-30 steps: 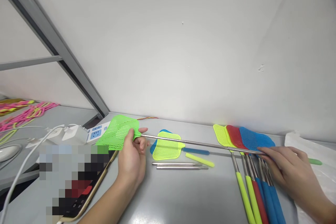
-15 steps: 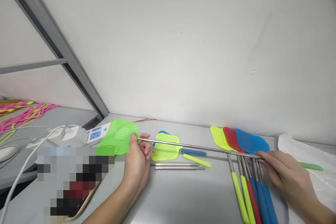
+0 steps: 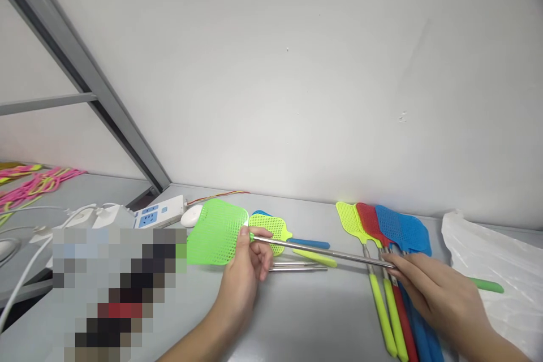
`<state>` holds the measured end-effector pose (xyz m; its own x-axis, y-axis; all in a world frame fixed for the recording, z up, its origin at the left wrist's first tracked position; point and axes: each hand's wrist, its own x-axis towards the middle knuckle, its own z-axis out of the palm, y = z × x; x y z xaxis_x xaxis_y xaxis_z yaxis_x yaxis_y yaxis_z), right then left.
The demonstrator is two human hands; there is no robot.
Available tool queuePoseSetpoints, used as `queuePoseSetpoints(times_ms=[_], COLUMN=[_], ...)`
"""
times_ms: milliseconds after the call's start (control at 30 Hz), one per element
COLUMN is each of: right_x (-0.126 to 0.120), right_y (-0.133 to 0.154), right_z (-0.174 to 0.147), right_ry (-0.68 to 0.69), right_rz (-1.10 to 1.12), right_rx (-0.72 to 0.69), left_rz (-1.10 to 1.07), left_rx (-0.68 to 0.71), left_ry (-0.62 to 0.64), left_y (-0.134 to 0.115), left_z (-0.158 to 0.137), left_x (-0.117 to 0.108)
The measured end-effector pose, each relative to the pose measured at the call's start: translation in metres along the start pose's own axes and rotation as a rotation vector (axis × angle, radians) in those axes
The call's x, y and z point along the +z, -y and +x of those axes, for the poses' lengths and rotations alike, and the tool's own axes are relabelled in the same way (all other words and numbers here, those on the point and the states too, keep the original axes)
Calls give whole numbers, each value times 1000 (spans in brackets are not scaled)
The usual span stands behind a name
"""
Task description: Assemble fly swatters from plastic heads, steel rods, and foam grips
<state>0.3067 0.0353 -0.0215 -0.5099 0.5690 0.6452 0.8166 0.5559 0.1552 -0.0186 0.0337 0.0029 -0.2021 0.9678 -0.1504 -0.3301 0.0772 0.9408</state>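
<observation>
A bright green fly swatter [image 3: 220,232] is held up in both hands above the table. My left hand [image 3: 244,271] pinches its neck, where the perforated head meets the metal rod. The fingers of my right hand [image 3: 436,288] are closed round the rod's other end, and a green handle [image 3: 487,285] sticks out beyond that hand. Beneath the rod lie a yellow swatter head [image 3: 275,229], partly over a blue one, with a blue handle [image 3: 311,243], a yellow handle [image 3: 316,258] and loose metal rods [image 3: 301,267].
Assembled swatters in yellow [image 3: 382,317], red [image 3: 405,317] and blue [image 3: 403,229] lie side by side near my right hand. A white plastic bag [image 3: 475,243] is at the far right. To the left are a power strip [image 3: 163,212], a white mouse [image 3: 192,216], cables and pink cords [image 3: 40,186].
My hands have come closer together, and the stretch of rod between them is shorter. The green head has moved right, uncovering the mouse; my right hand has moved left.
</observation>
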Motion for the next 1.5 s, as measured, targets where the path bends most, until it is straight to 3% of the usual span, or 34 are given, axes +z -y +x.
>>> queuePoseSetpoints(times_ms=[300, 567, 733, 967, 1233, 1333, 1500], right_x=[17, 18, 10, -4, -4, -2, -1], right_y=[-44, -33, -22, 13, 13, 9, 6], right_z=[-21, -20, -16, -3, -1, -1, -2], right_ry=[125, 108, 137, 141, 159, 170, 161], right_rz=[-26, -21, -60, 42, 71, 81, 112], right_rx=[17, -45, -86, -93, -75, -54, -16], left_rz=[-151, -107, -43, -39, -59, -205, -315], left_rx=[208, 304, 239, 97, -8, -26, 92], left_ry=[-306, -308, -270, -49, 46, -10, -343], left_y=[-36, -42, -26, 4, -1, -10, -22], left_z=[28, 34, 17, -3, 0, 3, 20], left_x=[-23, -26, -13, 1, 2, 2, -10])
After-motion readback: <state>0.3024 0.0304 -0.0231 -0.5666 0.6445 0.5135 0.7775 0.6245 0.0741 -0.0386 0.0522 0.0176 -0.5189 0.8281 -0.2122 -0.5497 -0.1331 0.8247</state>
